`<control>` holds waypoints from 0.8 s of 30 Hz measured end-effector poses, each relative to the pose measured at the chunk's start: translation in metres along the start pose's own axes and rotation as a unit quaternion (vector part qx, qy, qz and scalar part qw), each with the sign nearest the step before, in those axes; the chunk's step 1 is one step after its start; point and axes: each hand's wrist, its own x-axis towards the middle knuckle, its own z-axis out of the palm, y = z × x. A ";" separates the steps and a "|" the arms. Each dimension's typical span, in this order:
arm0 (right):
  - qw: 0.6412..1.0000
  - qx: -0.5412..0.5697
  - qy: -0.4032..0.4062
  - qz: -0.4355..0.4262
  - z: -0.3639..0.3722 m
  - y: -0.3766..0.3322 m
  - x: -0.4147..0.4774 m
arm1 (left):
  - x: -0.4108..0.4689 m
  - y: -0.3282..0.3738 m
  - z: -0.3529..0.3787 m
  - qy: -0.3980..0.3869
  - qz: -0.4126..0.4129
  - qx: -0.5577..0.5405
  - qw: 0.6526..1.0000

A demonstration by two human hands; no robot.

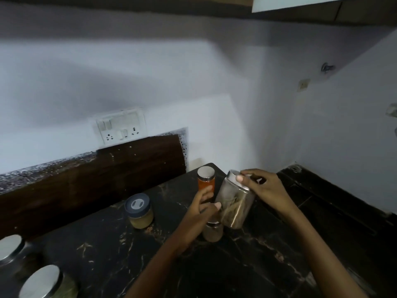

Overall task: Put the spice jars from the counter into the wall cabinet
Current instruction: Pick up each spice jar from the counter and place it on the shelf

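I am seeing the tall clear glass jar with a steel lid [235,203] tilting over the black marble counter [107,244], the right hand [264,188] gripping its lid. The left hand [204,208] is touching its side; I cannot tell its grip. An orange-filled steel-lidded jar [206,179] is standing just behind, with 2 steel-lidded jars [40,282] sitting far left.

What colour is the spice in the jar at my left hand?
Orange-red spice jar, head view.
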 end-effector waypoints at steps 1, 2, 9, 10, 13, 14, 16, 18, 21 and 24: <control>1.000 0.007 0.001 -0.003 0.004 -0.009 0.004 | -0.003 0.004 -0.005 0.005 0.000 -0.020 1.000; 1.000 0.017 0.002 -0.007 0.010 -0.016 0.009 | -0.005 0.008 -0.010 0.008 0.000 -0.037 0.999; 0.999 0.041 -0.006 -0.013 0.039 -0.050 0.022 | -0.017 0.010 -0.029 0.012 -0.010 -0.091 0.996; 0.999 0.040 -0.006 -0.010 0.042 -0.052 0.022 | -0.018 0.009 -0.031 0.014 -0.012 -0.094 0.995; 0.999 0.043 -0.017 0.003 0.048 -0.055 0.024 | -0.020 0.008 -0.036 0.018 -0.010 -0.096 0.995; 0.999 0.043 -0.022 0.002 0.050 -0.056 0.024 | -0.021 0.009 -0.037 0.019 -0.008 -0.097 0.995; 0.999 0.044 -0.029 -0.002 0.052 -0.059 0.023 | -0.021 0.010 -0.040 0.021 -0.004 -0.095 0.995; 0.998 0.052 -0.039 -0.003 0.052 -0.063 0.021 | -0.022 0.011 -0.042 0.026 -0.002 -0.094 0.995; 0.995 0.068 -0.067 -0.004 0.051 -0.069 0.016 | -0.024 0.012 -0.045 0.028 0.002 -0.111 0.993; 0.991 0.105 -0.085 -0.001 0.051 -0.070 0.013 | -0.024 0.014 -0.047 0.028 -0.004 -0.137 0.990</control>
